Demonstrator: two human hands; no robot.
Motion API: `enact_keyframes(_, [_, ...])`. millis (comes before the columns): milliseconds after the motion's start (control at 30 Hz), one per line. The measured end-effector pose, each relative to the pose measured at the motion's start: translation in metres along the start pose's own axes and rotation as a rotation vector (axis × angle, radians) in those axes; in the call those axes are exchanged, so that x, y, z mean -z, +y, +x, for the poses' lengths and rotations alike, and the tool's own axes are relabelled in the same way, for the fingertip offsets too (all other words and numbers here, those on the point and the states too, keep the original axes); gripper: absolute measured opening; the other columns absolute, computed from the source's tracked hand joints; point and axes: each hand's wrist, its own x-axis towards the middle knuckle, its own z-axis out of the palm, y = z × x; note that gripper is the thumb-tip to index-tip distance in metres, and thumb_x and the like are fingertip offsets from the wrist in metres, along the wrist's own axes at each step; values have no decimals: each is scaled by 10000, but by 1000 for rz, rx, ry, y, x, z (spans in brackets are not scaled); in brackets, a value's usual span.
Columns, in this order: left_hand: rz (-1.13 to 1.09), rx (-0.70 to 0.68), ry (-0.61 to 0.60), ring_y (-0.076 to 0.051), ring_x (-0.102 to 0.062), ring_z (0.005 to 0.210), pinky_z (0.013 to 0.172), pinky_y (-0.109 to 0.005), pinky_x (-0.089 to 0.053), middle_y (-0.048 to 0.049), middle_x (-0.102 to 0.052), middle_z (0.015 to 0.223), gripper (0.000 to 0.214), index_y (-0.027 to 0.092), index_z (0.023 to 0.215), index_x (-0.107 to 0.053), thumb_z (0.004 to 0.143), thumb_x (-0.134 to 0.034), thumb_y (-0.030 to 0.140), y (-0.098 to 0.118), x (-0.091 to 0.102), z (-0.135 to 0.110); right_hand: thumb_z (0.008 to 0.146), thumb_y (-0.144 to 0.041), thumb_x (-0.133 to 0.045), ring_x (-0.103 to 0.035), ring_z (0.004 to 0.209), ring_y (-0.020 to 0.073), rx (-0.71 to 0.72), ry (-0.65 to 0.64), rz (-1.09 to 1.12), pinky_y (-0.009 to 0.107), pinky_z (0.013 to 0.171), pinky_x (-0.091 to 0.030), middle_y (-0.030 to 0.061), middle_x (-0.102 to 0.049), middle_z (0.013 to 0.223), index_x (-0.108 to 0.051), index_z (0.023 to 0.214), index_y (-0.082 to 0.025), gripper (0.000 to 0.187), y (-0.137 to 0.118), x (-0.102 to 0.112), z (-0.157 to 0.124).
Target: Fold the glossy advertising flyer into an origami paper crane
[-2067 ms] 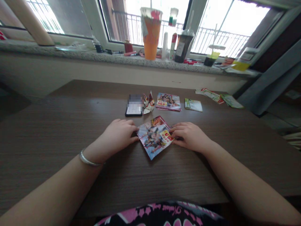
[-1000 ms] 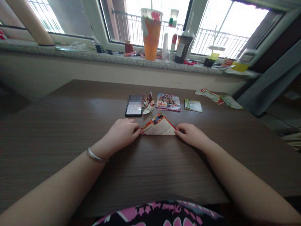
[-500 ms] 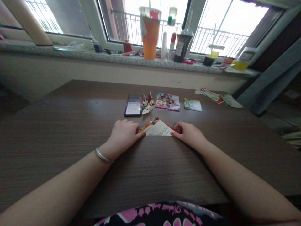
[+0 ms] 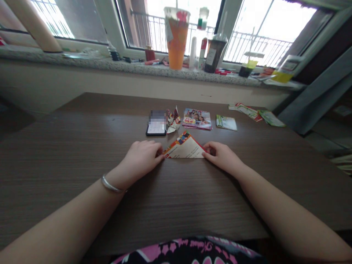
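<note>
A sheet of printed paper (image 4: 187, 148), folded into a triangle, lies on the table between my hands. Its long folded edge faces me, and a strip of coloured print runs up its left side to the peak. My left hand (image 4: 145, 156), with a silver bangle on the wrist, pinches the left corner between thumb and fingers. At the right corner, my right hand (image 4: 220, 156) grips the paper the same way, fingers curled behind it. Just beyond the peak stands a folded paper figure (image 4: 173, 121) beside a phone (image 4: 156, 128).
Behind the paper lie a stack of leaflets (image 4: 197, 119), a small pile of cards (image 4: 226, 123) and paper strips (image 4: 249, 112) on the brown table (image 4: 82, 165). Along the granite windowsill (image 4: 132, 68) stand an orange drink cup (image 4: 176, 44), a dark cup (image 4: 215, 55) and several bottles.
My left thumb has slid outward to the left corner, uncovering more of the paper's front. The triangle's peak shows slightly higher. My right hand still holds its corner.
</note>
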Motion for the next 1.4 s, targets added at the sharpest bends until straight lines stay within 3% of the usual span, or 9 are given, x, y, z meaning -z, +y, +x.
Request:
enact_keyframes(233, [-73,-82,203,-204,-616,868,771,-319,-459,-62,-673,946,221,201,896,-684,889,-499,322,-1,-3,1,788,-138,-622,-556,789,167,360,187,14,281,726,-434,24,-632,784,-621,800,-188,51,-8,1,-3])
enact_keyframes(467, [-178,-352,296,-196,-614,891,824,-340,-480,-52,-678,974,169,205,931,-695,884,-533,215,1,-8,4,838,-133,-596,-592,817,165,519,142,23,302,772,-467,32,-668,844,-631,844,-200,75,-12,2,-7])
enact_keyframes(633, [-178,-484,229,-189,-634,941,857,-327,-493,-31,-693,1048,173,227,981,-695,882,-557,195,3,-11,4,846,-132,-588,-604,871,174,553,32,-52,318,809,-478,43,-680,892,-647,849,-195,86,-13,3,-7])
enact_keyframes(1067, [-172,-597,152,-231,-572,1136,997,-397,-450,-54,-635,1222,295,260,1167,-648,880,-579,267,11,-7,-2,873,-305,-621,-618,933,177,646,-100,-175,321,842,-483,34,-708,996,-706,935,-242,122,-19,8,-10])
enact_keyframes(1233, [-230,-579,110,-243,-538,1185,1036,-406,-423,-74,-616,1247,328,242,1195,-634,886,-565,326,14,-4,-5,896,-278,-578,-625,939,183,655,-94,-215,330,839,-490,35,-715,993,-715,912,-246,142,-21,7,-12])
enact_keyframes(1400, [-228,-538,80,-251,-527,1191,1056,-411,-402,-88,-608,1250,328,222,1164,-641,864,-594,345,17,-3,-7,889,-224,-570,-632,904,173,574,-96,-178,315,820,-493,44,-708,932,-686,847,-216,123,-24,5,-12])
